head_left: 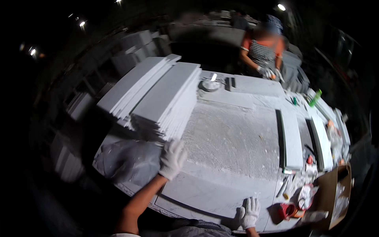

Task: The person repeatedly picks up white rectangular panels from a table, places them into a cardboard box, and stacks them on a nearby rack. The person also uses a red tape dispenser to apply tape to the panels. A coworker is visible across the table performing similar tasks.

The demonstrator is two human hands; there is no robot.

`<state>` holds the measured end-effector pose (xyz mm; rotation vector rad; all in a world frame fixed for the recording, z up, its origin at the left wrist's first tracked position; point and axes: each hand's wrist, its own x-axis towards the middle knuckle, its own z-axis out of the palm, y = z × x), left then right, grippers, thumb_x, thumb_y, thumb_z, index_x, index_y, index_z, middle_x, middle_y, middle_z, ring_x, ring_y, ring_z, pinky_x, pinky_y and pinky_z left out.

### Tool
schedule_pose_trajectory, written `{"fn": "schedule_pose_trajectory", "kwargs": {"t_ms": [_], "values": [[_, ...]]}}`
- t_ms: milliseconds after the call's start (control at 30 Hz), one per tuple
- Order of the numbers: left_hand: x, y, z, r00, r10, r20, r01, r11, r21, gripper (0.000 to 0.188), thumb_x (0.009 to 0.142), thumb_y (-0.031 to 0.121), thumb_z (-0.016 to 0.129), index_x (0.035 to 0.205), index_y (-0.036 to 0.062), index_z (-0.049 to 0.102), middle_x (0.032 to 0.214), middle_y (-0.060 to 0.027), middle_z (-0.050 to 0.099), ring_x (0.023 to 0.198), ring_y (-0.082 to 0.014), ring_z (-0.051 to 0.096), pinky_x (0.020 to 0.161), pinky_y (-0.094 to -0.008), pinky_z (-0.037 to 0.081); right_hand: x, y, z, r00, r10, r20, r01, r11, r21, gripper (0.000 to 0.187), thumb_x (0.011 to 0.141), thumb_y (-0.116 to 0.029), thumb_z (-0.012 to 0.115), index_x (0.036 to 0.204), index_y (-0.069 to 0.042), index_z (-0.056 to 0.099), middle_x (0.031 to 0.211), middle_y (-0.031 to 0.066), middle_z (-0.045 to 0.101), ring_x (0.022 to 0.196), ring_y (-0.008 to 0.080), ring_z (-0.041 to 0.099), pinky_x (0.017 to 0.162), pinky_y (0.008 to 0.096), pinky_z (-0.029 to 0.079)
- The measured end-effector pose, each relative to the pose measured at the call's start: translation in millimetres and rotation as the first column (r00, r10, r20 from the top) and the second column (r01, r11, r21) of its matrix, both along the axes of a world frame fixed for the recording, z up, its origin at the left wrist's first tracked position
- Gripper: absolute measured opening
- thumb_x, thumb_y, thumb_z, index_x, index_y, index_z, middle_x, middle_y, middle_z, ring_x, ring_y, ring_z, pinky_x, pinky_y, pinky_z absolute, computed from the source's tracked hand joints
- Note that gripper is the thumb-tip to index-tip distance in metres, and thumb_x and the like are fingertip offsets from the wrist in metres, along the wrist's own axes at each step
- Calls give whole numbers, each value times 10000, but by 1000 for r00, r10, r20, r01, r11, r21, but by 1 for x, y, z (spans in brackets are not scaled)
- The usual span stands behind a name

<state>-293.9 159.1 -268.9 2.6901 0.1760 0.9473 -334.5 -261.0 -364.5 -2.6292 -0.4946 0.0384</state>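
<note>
My left hand (172, 160), in a white knit glove, reaches to the near end of a tall stack of white stone slabs (167, 93). Its fingers look extended, with nothing visible in them; whether they touch the stack I cannot tell. Beside that hand lies a crumpled clear plastic sheet or bag (132, 160). Down at the front edge, my right hand (250, 213), gloved the same way, rests with spread fingers on a smooth white slab (213, 181). A rough, dusty grey-white surface (233, 138) spans the middle of the table.
Narrow slabs (292, 140) lie along the right side. Near them are a red tape dispenser (287, 211), a cardboard box (335, 193) and a green bottle (315, 98). A round tool (211, 85) sits behind. Across the table stands a person in an apron (262, 53), wearing gloves.
</note>
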Motion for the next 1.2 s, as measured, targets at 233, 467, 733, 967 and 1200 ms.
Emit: {"fn": "schedule_pose_trajectory", "kwargs": {"t_ms": [233, 467, 733, 967, 1200], "values": [[92, 137, 85, 937, 340, -82, -291, 887, 357, 403, 944, 292, 557, 1308, 119, 562, 1392, -136, 496, 1322, -329, 419, 1084, -486, 323, 9, -17, -15, 994, -16, 106, 17, 1000, -17, 534, 884, -364, 586, 1298, -29, 551, 1367, 183, 507, 1306, 408, 416, 1106, 539, 294], [140, 246, 82, 676, 571, -465, -513, 818, 259, 609, 966, 552, 375, 1379, 122, 496, 1370, -211, 518, 1251, -430, 477, 1037, -492, 385, 10, -18, -15, 993, 2, 120, -3, 1000, 6, 513, 893, -362, 576, 1286, -33, 549, 1365, 155, 502, 1297, 381, 428, 1097, 519, 306], [152, 229, 95, 667, 615, -421, -549, 787, 280, 598, 949, 573, 396, 1349, 150, 539, 1321, -207, 556, 1204, -421, 516, 1016, -501, 401, 9, -15, -19, 993, 1, 116, -1, 1000, 2, 520, 894, -372, 579, 1285, -31, 553, 1364, 156, 507, 1305, 391, 424, 1091, 519, 316], [149, 214, 95, 659, 639, -397, -573, 769, 285, 559, 894, 571, 464, 1212, 141, 625, 1236, -241, 592, 1150, -431, 547, 970, -525, 426, 17, -9, -5, 994, 9, 108, -15, 998, 58, 507, 877, -342, 595, 1272, -26, 569, 1335, 182, 528, 1293, 410, 434, 1077, 533, 337], [163, 177, 126, 621, 550, -558, -481, 830, 283, 781, 838, 709, 503, 1207, 30, 618, 1246, -293, 580, 1182, -446, 546, 969, -525, 445, 9, -12, -24, 998, -26, 64, 24, 999, 36, 540, 863, -322, 593, 1293, 4, 562, 1370, 228, 509, 1297, 475, 413, 1096, 565, 308]]}}
